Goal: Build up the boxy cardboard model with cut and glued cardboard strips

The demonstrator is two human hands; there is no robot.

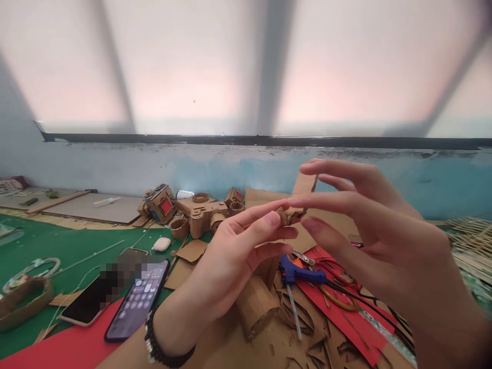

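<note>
My left hand (234,256), with a dark beaded bracelet at the wrist, pinches a small brown piece of cardboard (283,216) between thumb and fingers. My right hand (369,230) is spread beside it; its index fingertip reaches the piece while the thumb stays apart. A flat cardboard strip (305,184) rises behind the right fingers; whether it joins the small piece I cannot tell. Below the hands lies a folded cardboard box shape (257,307). To its right is a blue hot glue gun (302,271) with a clear glue stick (295,312).
Cardboard model cameras (207,215) stand at the back by the wall. Two phones (138,300) and a white earbud case (162,244) lie left. Cardboard scraps (319,338), scissors (342,300) and red card (361,333) lie right, with thin sticks (471,236) beyond. A cardboard ring (26,305) sits far left.
</note>
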